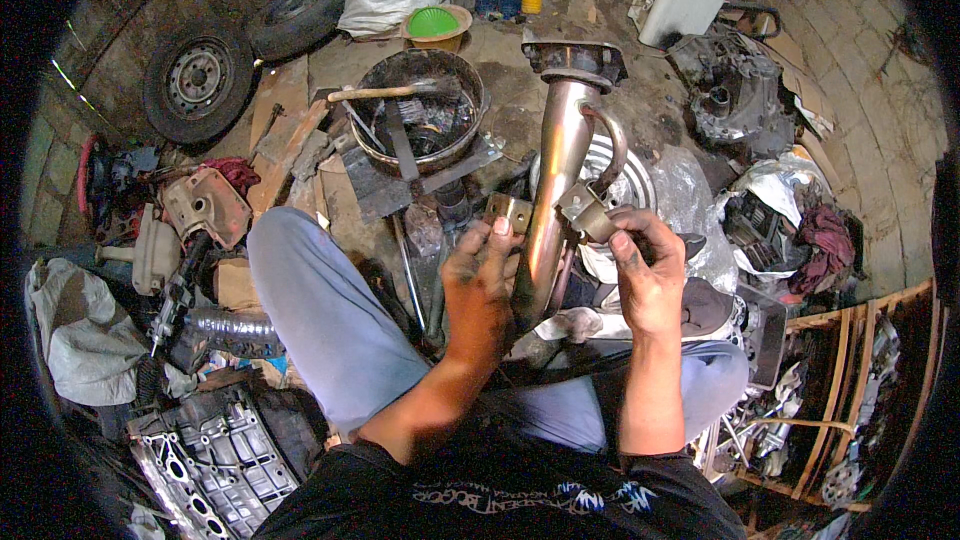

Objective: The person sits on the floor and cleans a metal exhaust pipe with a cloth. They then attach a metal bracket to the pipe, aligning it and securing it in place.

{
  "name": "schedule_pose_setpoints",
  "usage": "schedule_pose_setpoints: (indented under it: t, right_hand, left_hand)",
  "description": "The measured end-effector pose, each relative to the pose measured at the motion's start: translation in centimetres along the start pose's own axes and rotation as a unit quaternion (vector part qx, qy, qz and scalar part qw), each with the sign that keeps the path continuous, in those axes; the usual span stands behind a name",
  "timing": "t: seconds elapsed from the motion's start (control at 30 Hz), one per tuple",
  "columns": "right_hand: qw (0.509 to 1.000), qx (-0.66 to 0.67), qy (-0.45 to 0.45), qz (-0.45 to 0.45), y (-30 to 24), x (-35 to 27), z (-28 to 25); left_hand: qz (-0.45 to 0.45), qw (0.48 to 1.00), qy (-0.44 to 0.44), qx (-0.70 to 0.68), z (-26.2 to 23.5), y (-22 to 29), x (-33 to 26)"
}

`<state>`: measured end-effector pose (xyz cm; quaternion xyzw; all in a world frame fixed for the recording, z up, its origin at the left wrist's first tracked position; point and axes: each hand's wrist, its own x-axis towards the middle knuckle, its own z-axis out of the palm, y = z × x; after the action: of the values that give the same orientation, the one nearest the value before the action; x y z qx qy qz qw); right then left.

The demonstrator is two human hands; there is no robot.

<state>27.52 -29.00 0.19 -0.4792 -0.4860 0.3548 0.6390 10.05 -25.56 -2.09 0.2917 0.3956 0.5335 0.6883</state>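
- Bronze-tinted metal pipe (562, 155), main piece: between the person's legs, flange (577, 58) toward the far edge of the floor (640, 70), lower end near the lap. Likely set there so both hands reach its sides; what bears its weight is hidden.
- Left hand (480, 270): thumb and fingers pinching a small holed metal plate (510, 208), left of pipe. Whether the lower fingers also touch the pipe: cannot tell.
- Right hand (650, 255): thumb and fingertips grasping a curved metal bracket (590, 215) at its outer end, right of pipe, below the thin side tube (612, 140). Fingertip hold probably leaves room to turn or line it up.
- Plate and bracket flank the pipe at like height, so maybe halves of one clamp; any join behind is out of sight.
- Black basin (476, 90), beyond the left knee: wooden-handled tool (375, 93) lies over its left rim, handle sticking out, presumably for easy grabbing.
- Tyre (198, 82) at the floor's far-left edge, by the wall, likely parked clear of the sitting spot.
- Engine casting (215, 465), near-left corner of floor, beside the person, apart from the pipe.
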Motion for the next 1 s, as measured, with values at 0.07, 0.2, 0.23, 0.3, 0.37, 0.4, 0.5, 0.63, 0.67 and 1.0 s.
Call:
schedule_pose_setpoints:
  t: [0.07, 0.2, 0.23, 0.3, 0.37, 0.4, 0.5, 0.63, 0.67, 1.0]
  right_hand:
    - [1.000, 0.007, -0.010, -0.017, 0.0, 0.1, 0.3]
    - [0.999, -0.016, -0.026, -0.022, -0.3, 0.2, 1.0]
    - [0.999, -0.031, -0.029, -0.017, -0.5, 0.2, 1.2]
    - [0.996, -0.083, -0.027, -0.006, -0.5, 0.2, 1.6]
    - [0.986, -0.164, -0.033, -0.016, 0.1, 0.2, 1.5]
    - [0.992, -0.122, -0.011, 0.011, 0.3, 0.1, 1.9]
    - [0.994, -0.109, -0.013, 0.030, 0.4, 0.2, 1.9]
    - [0.996, -0.074, 0.003, 0.046, -0.1, 0.1, 2.1]
    - [0.996, -0.084, 0.004, 0.043, -0.3, 0.2, 2.1]
    - [0.989, -0.107, 0.086, -0.052, -0.7, -0.1, 2.2]
  left_hand:
    - [0.093, 0.995, 0.014, 0.034, 0.5, -0.2, -0.4]
    - [0.050, 0.996, 0.045, -0.053, 1.9, 1.9, -0.9]
    - [0.121, 0.992, 0.033, 0.030, 1.6, 1.5, -0.7]
    - [0.229, 0.958, 0.011, 0.170, 0.5, 0.7, -0.1]
    - [0.276, 0.927, 0.004, 0.254, 0.1, 0.6, 0.1]
    - [0.261, 0.933, 0.004, 0.250, 0.1, 0.6, 0.1]
    - [0.163, 0.972, 0.014, 0.169, 0.4, 1.1, -0.1]
    - [0.193, 0.963, 0.000, 0.186, 0.7, 1.2, -0.5]
    - [0.273, 0.921, -0.007, 0.277, 0.3, 0.8, -0.1]
    - [0.249, 0.930, -0.034, 0.268, -0.5, -0.4, 0.1]
